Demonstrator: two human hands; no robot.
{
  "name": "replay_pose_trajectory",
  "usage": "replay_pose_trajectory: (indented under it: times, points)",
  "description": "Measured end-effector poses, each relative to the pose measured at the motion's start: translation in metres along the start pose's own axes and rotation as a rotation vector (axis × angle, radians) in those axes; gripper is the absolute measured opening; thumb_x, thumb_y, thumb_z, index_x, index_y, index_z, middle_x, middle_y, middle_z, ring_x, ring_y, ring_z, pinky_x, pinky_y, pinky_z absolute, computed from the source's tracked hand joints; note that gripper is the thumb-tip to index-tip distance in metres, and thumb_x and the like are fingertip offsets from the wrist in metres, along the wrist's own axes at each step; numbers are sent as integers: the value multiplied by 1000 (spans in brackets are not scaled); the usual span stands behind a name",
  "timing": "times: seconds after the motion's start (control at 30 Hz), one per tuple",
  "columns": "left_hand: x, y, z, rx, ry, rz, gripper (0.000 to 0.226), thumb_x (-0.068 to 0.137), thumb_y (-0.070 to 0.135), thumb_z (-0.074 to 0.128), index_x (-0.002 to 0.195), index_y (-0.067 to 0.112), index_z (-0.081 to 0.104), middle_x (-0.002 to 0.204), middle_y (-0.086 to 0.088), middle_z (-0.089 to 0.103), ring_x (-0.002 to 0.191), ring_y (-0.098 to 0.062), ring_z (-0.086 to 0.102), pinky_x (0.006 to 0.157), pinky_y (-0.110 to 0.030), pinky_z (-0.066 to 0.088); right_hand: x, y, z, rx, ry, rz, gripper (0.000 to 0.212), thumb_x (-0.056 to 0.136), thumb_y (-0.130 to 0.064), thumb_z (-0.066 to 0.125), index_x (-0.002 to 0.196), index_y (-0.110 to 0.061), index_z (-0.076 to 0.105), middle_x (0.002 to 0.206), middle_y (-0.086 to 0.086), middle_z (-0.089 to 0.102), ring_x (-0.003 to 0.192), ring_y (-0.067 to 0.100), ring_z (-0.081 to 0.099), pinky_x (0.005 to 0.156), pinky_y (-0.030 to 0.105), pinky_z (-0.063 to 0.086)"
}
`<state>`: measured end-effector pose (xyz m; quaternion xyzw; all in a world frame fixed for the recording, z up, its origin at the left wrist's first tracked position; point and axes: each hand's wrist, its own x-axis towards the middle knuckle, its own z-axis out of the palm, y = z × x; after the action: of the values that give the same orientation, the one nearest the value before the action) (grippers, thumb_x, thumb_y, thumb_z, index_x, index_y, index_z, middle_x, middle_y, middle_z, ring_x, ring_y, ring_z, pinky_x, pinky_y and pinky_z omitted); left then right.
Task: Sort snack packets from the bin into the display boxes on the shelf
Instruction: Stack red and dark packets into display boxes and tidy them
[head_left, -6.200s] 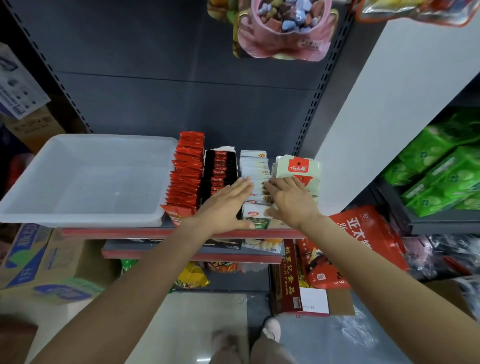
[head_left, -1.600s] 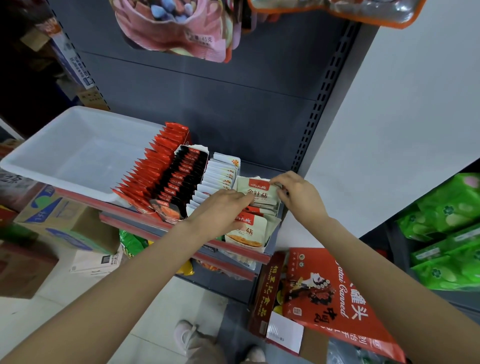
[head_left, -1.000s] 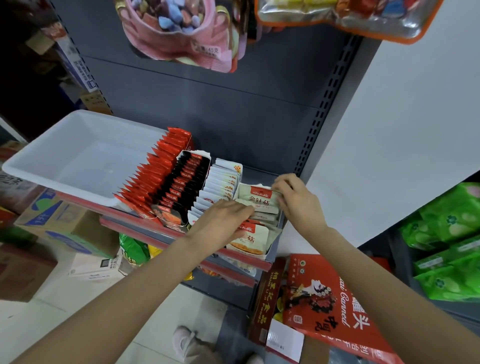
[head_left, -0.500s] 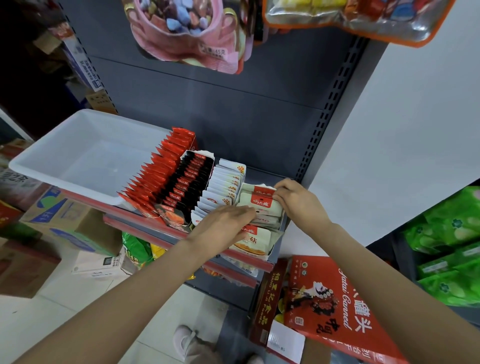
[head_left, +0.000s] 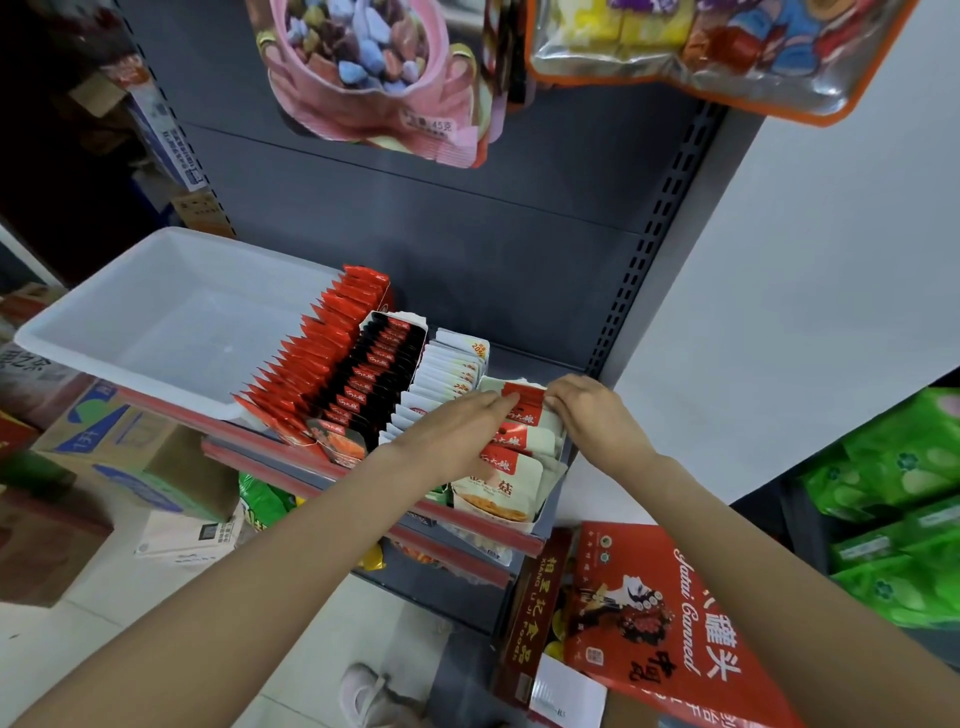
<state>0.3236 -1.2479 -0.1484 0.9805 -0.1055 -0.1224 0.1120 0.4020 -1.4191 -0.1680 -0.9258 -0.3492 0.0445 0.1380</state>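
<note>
Your left hand (head_left: 457, 431) is lying flat on the white packets (head_left: 519, 441); your right hand (head_left: 587, 410) is pinching their top edge.

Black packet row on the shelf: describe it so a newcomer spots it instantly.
Start at the white plastic bin on the grey shelf and move right past the red packet row. The next row, standing in a white display box, is the black packet row: the only dark packets, between red and white packets.

Both forearms bare, no sleeves in view; left hand (head_left: 457, 436) and right hand (head_left: 592, 415) without rings, watch or gloves; a pale shoe (head_left: 371, 699) at bottom centre.
</note>
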Motion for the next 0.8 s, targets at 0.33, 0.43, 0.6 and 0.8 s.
replay_pose_trajectory:
  times: [0.33,0.43,0.6,0.8]
  points:
    - [8,-2,-2,-18,-32,2,69,75,29,78,133,11,46,124,-5,47,120,-19,41,98,-31,39,-3,-1,-3,95,88,16,16,98,-18,46,112,-12,47,103,7,62,89,27,60,76,39,50]
    - [0,-7,7,-35,-1,16,63,80,28,73,136,13,48,119,-1,45,118,-16,40,102,-29,38,-1,-1,-4,7,51,-31,15,93,-13,55,106,-9,58,107,9,62,96,27,59,77,35,47]
    - [-11,-8,16,-29,56,58,57,87,26,66,138,13,46,123,-2,41,123,-16,35,106,-24,32,-4,-2,-1,-20,-24,-14,33,99,-24,43,128,-11,55,142,2,46,126,18,46,98,28,40]
    - [-16,-6,18,-5,108,73,54,87,26,66,137,13,49,125,-2,42,124,-17,36,108,-28,34,-3,-5,2,-85,-73,26,29,99,-26,45,118,-8,56,132,2,50,116,18,50,87,30,46]
